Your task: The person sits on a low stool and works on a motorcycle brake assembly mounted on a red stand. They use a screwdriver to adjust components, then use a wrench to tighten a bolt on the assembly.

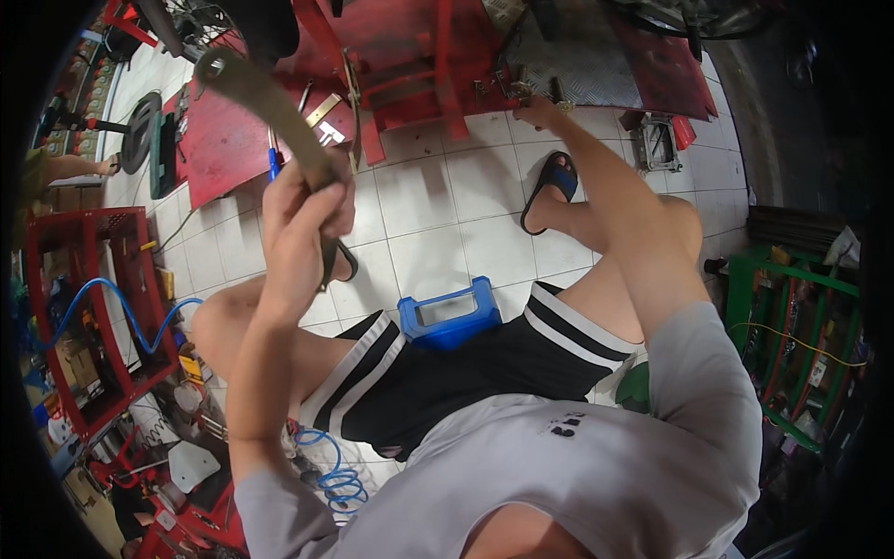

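My left hand [312, 210] is raised at the left of centre, its fingers wrapped round a long flat metal bar [270, 107]. The bar's rounded upper end has a hole, and its lower end sticks out below my fist. Stretched far forward, my right hand [542, 112] is at the front edge of a red platform [233, 130]. Its fingers are closed beside small metal parts [523, 82]; what they hold, if anything, is too small to make out. A blue-handled screwdriver [273, 163] and a brass-coloured flat piece [323, 111] lie behind my left hand.
A red steel frame [400, 88] stands on the platform. Between my legs is a blue plastic stool [450, 321] on white tiles. A red rack [88, 307] with a blue air hose [116, 293] is at left, a green rack [801, 345] at right. Another person's arm [79, 168] shows far left.
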